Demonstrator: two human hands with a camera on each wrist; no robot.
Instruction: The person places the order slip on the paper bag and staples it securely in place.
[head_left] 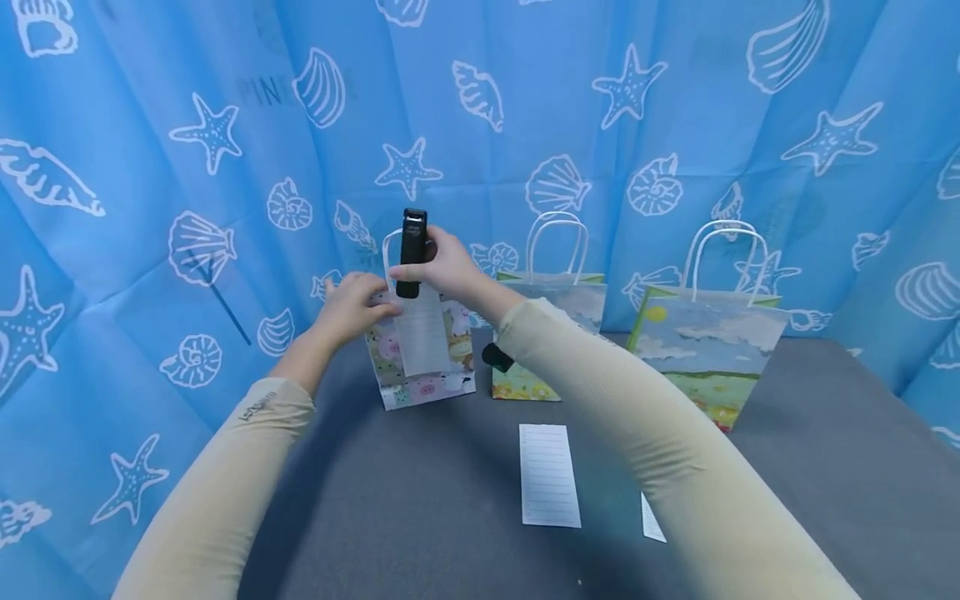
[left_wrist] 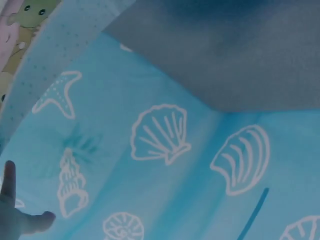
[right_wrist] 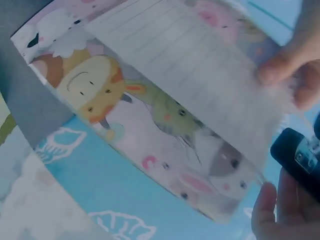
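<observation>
At the far left of the table stands a paper bag with cartoon animals [head_left: 462, 379]. A lined paper slip [head_left: 422, 337] lies flat against its front, up to the top edge. My left hand [head_left: 348, 310] pinches the slip and the bag's top edge at the left, its thumb over the paper. My right hand [head_left: 447, 265] grips a black stapler [right_wrist: 296, 159], which is upright over the bag's top edge in the head view. In the right wrist view the stapler is close to the slip's upper end, partly cut off by the frame.
Two more paper bags with a painted meadow, a middle one [head_left: 517, 385] and a right one [head_left: 716, 333], stand to the right. A second lined slip [head_left: 550, 477] lies on the grey table [head_left: 390, 500], and another slip [head_left: 652, 521] is partly under my right sleeve. A blue curtain [head_left: 465, 50] hangs behind.
</observation>
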